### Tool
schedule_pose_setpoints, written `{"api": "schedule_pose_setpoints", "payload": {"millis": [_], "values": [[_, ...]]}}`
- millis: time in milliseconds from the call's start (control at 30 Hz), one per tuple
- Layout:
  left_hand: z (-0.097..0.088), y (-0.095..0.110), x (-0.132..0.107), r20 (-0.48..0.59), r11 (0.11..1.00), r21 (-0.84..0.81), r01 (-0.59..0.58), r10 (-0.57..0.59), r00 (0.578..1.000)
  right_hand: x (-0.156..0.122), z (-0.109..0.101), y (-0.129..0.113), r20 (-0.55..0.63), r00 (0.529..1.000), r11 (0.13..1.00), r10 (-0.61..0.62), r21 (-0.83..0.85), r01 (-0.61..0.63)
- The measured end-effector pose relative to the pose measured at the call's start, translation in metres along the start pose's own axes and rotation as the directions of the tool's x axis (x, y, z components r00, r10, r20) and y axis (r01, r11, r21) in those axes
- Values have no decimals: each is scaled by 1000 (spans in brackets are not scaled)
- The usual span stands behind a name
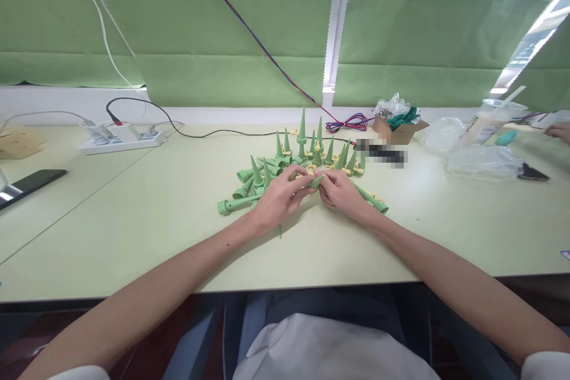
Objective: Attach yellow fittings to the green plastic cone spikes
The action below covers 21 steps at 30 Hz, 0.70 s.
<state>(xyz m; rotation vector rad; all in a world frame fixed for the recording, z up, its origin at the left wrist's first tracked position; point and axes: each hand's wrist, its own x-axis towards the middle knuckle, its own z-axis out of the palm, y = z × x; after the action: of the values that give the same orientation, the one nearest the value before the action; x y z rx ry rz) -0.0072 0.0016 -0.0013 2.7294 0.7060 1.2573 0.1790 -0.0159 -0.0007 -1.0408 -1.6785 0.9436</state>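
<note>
Left grip (pixel 281 196) pinches a green spike (pixel 317 181); right grip (pixel 342 191) closed, contents hidden; standing spikes (pixel 302 128) crowd behind.

Shared workroom, apparently part office, part assembly area: a long table (pixel 111 237) beneath green blinds (pixel 200 74) carries a power strip (pixel 133 143) and many similar green plastic parts (pixel 316 158); another person's hand (pixel 560 132) shows at right.

A white, creased short-sleeved shirt (pixel 329 347) shows below the near edge of the table (pixel 133 237), with its left sleeve (pixel 80 373) and right sleeve (pixel 547 365). The left hand (pixel 278 197) and right hand (pixel 341 190) are bare; 1 small mole (pixel 228 244) marks the left forearm (pixel 178 273).
</note>
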Motion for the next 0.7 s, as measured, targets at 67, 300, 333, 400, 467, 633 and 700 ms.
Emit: {"api": "schedule_pose_setpoints", "payload": {"millis": [67, 300, 333, 400, 467, 633, 700], "values": [[1, -1, -1, -4, 999, 34, -32, 32, 999, 0, 0, 0, 21, 1000, 1000, 8, 23, -9], [4, -1, -2, -49, 1000, 19, -6, 7, 999, 1, 2, 1, 7, 999, 995, 47, 93, -47], [4, -1, -2, -52, 1000, 17, 2, -1, 999, 2, 3, 1, 6, 999, 993, 52, 109, -52], [5, -1, -2, -56, 1000, 12, 14, -13, 998, 2, 4, 2, 7, 998, 987, 60, 147, -60], [5, 0, -1, -62, 1000, 5, 21, -20, 998, 2, 4, 3, 9, 998, 983, 65, 173, -66], [3, 4, 2, -74, 995, -21, 96, -98, 992, 1, 2, 3, 18, 999, 984, 45, 173, -48], [2, 5, 3, -78, 988, -44, 151, -154, 985, 1, 1, 2, 28, 999, 984, 28, 175, -33]]}}
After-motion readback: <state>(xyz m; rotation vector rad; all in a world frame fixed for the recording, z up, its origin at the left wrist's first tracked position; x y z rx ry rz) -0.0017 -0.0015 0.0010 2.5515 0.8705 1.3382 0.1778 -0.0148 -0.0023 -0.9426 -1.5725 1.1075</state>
